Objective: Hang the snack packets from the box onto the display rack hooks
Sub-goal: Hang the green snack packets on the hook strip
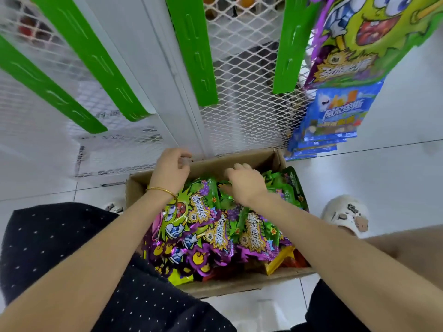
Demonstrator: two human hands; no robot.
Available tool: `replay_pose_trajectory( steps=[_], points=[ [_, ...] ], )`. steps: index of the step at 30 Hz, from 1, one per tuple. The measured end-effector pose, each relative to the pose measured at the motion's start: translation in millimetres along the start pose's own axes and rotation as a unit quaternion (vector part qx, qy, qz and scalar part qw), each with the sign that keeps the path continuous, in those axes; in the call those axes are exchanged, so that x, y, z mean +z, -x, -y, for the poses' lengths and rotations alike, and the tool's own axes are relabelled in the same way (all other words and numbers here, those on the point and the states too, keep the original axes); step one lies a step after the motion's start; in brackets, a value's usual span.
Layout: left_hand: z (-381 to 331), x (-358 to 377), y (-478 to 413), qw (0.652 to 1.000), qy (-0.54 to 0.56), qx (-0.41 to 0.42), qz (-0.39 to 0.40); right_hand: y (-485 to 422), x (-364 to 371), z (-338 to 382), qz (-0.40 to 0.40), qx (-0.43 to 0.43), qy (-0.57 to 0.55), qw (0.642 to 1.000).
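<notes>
She is crouched over the cardboard box (pixel 242 287) at the lower middle of the frame, and the snack packets (pixel 203 226) lie heaped inside it, green and purple, overlapping every which way. Her right hand (pixel 247 183) is down among the packets at the far end of the box, fingertips buried in the green foil. Whether it has pinched one yet I cannot tell from here. Her left hand (pixel 171 168) hovers over the far left rim, fingers loosely curled, with nothing in it that I can see.

To my eye this is the picking step. I would take one packet by its top edge, where the hang-hole ought to be, and not by the slippery middle. The left hand could press the neighbours flat so only one lifts out (foil bags cling and drag their fellows along).

The mesh rack (pixel 244 109) rises straight ahead, with the same green packets already hanging (pixel 364 37) at the upper right. The hooks themselves I cannot make out, so she should find one before lifting.
</notes>
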State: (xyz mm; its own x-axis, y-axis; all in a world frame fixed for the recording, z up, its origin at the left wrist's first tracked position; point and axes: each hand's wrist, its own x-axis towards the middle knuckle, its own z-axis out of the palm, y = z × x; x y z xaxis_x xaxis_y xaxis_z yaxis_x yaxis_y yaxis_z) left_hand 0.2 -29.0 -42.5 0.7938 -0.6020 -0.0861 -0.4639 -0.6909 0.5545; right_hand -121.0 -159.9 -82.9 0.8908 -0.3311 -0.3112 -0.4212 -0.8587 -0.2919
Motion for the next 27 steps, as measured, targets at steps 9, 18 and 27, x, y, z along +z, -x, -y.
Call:
replay_pose_trajectory(
  steps=[9, 18, 27],
  points=[
    [24.2, -34.7, -20.5, 0.993, 0.039, -0.086, -0.073, -49.3, 34.5, 34.6, 0.044, 0.134, -0.120, 0.983],
    [26.9, -42.8, 13.9, 0.987, 0.089, -0.117, -0.061, -5.6, -49.4, -2.6, -0.031, 0.068, -0.399, 0.914],
    [-12.2, -25.2, 40.3, 0.919, 0.332, -0.189, 0.102, 68.7, -112.0, -53.9, -0.133, 0.107, -0.567, 0.806]
  ],
)
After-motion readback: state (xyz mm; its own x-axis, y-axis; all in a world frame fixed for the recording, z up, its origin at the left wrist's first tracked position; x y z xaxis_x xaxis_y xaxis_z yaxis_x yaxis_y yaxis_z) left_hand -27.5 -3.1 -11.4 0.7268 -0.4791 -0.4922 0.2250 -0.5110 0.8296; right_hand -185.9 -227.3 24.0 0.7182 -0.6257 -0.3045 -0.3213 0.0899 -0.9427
